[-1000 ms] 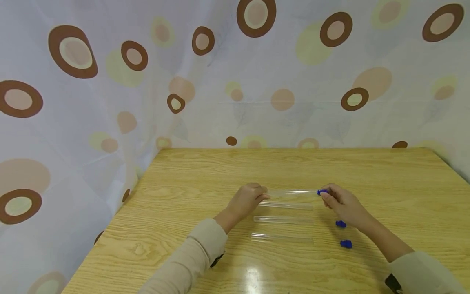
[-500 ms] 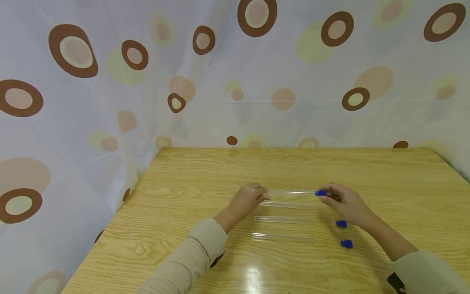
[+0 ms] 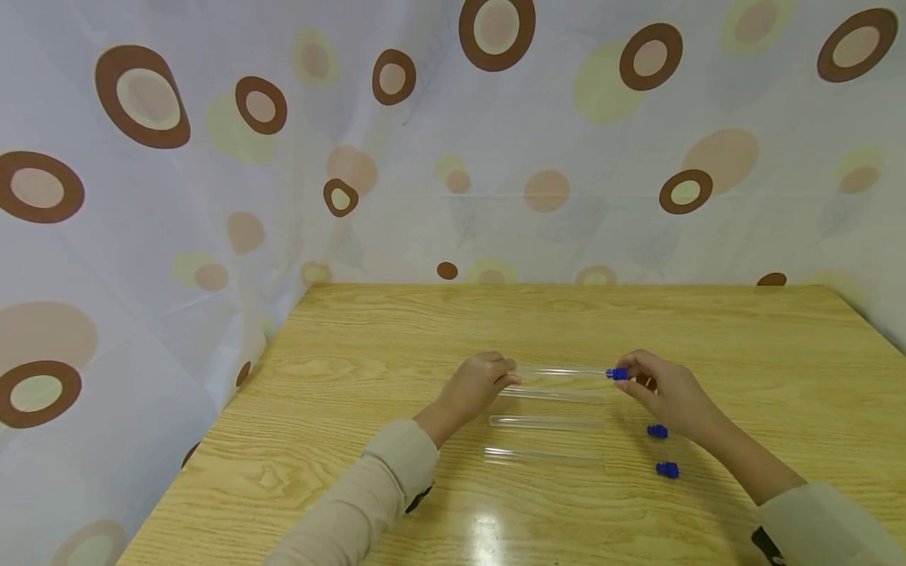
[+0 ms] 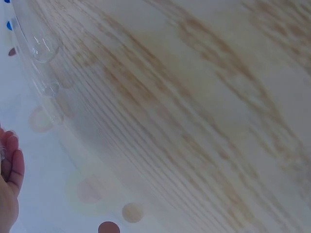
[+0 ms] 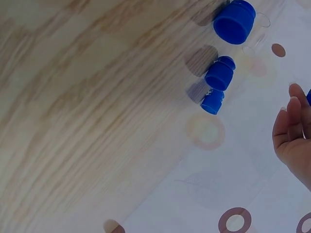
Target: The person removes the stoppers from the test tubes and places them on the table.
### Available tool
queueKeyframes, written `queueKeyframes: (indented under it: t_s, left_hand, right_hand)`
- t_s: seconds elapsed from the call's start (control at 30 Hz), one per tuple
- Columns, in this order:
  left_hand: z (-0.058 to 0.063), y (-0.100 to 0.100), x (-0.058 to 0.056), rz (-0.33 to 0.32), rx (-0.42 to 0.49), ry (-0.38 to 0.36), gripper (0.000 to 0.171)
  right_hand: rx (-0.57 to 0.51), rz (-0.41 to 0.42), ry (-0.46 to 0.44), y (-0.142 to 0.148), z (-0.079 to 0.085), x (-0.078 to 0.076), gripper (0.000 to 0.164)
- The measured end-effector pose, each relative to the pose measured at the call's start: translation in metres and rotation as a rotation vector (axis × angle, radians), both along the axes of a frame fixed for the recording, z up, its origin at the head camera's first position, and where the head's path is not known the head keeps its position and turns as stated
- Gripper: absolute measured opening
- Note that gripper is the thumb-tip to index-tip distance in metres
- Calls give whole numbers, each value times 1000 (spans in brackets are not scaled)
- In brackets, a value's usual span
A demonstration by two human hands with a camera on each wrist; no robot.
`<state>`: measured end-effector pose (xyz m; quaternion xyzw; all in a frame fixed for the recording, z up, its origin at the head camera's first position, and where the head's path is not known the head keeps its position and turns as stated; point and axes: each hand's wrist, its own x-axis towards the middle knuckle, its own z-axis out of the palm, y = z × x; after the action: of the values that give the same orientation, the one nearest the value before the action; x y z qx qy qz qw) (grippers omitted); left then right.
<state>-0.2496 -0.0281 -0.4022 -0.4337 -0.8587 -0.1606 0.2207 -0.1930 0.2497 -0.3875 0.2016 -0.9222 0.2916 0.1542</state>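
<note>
In the head view my left hand (image 3: 476, 391) pinches the left end of a clear test tube (image 3: 566, 371), which lies nearly level between both hands. At its right end sits a blue stopper (image 3: 617, 374), pinched between the thumb and fingers of my right hand (image 3: 665, 393). How deep the stopper reaches into the tube, I cannot tell. Only part of the left hand (image 4: 9, 179) shows at the edge of the left wrist view. The right wrist view catches the right hand's curled fingers (image 5: 291, 121) and a sliver of blue.
Three more clear tubes lie in a column on the wooden table (image 3: 340, 472), the nearest tube (image 3: 541, 456) toward the front. To their right is a row of loose blue stoppers (image 3: 667, 470); the right wrist view has three, the largest stopper (image 5: 234, 23) closest. A patterned curtain (image 3: 425, 157) hangs behind.
The right hand's fingers have shifted on the stopper, so more blue shows now. The stopper has moved slightly left toward the tube. The left hand keeps its place.
</note>
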Motion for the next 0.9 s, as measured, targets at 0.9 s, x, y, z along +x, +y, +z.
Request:
queueKeyframes:
  t_s: [0.9]
  left_hand:
    - [2, 3, -4, 1, -127, 111, 18]
  right_hand:
    - [34, -22, 63, 0, 1, 1, 14]
